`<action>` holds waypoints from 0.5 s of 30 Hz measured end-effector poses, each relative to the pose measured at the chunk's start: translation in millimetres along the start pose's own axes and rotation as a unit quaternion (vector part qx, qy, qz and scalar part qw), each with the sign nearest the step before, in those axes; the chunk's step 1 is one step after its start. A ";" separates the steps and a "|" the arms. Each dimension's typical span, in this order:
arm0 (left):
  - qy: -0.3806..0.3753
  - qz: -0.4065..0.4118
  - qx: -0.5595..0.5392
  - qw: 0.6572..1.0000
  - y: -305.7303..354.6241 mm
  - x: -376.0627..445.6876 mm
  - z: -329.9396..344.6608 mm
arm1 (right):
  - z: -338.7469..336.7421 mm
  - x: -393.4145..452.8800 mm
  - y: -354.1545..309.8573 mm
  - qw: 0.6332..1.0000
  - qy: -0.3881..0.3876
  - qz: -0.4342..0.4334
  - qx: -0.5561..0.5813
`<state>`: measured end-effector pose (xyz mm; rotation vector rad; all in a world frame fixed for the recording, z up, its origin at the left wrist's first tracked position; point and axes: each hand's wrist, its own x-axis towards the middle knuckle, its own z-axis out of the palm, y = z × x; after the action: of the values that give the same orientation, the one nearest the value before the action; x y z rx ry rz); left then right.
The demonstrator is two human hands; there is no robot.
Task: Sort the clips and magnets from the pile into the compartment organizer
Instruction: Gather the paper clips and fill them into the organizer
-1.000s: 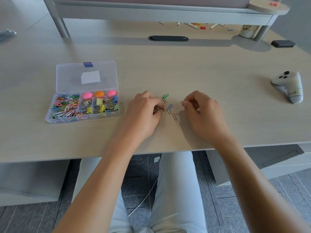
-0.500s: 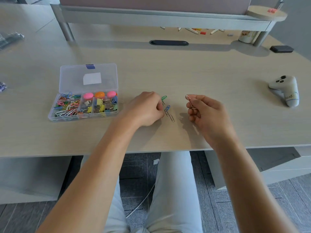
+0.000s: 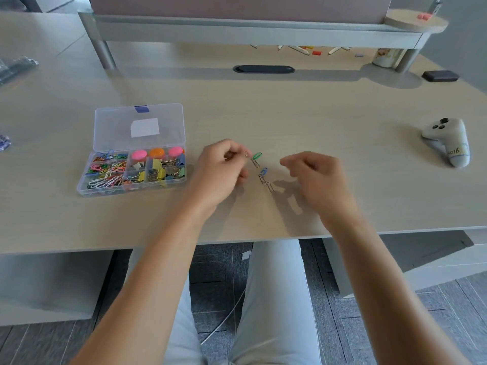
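Note:
A clear compartment organizer (image 3: 98, 127) lies open on the desk at the left, holding coloured paper clips, binder clips and three round magnets. A little to its right lies the small pile: a green clip (image 3: 257, 155), a blue clip (image 3: 263, 171) and linked silver clips (image 3: 266, 183). Just left of the green clip, my left hand (image 3: 221, 169) pinches a small silver clip (image 3: 246, 154) between thumb and fingertips. My right hand (image 3: 315, 175) hovers to the right of the pile, blurred, fingers loosely curled, with nothing visible in it.
A white game controller (image 3: 448, 142) lies at the right of the desk. At the back are a black cable slot (image 3: 263, 69), a black block (image 3: 439, 75), a cup (image 3: 383, 57) and a raised shelf (image 3: 258, 31) on legs. Plastic bags (image 3: 15, 67) sit far left.
My right hand lifted a silver clip off the pile and no longer shows it. My left hand has risen and now pinches a small clip by the green one.

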<state>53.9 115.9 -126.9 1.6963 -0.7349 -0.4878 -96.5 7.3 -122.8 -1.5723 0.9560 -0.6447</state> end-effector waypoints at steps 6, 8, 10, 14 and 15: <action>-0.023 -0.229 -0.400 0.887 10.7 -0.6 2.6 | 9.8 -14.8 10.8 0.936 0.037 -0.123 -0.328; -0.020 -0.213 -0.359 0.909 7.8 -0.7 5.1 | 10.8 -15.7 11.3 0.935 0.039 -0.133 -0.326; -0.013 -0.184 -0.296 0.937 5.4 -0.9 7.0 | 11.4 -15.3 8.0 0.939 0.030 -0.134 -0.314; -0.023 -0.160 -0.247 0.955 4.1 -1.0 4.4 | 12.3 -9.7 -2.4 0.936 -0.007 -0.112 -0.333; -0.026 -0.157 -0.241 0.957 3.8 -1.4 3.3 | 12.7 -7.6 -4.8 0.933 -0.017 -0.103 -0.344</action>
<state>49.8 114.0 -124.2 1.3402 -0.3389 -0.8617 -88.8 20.6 -120.3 -2.3204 1.0631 -0.4359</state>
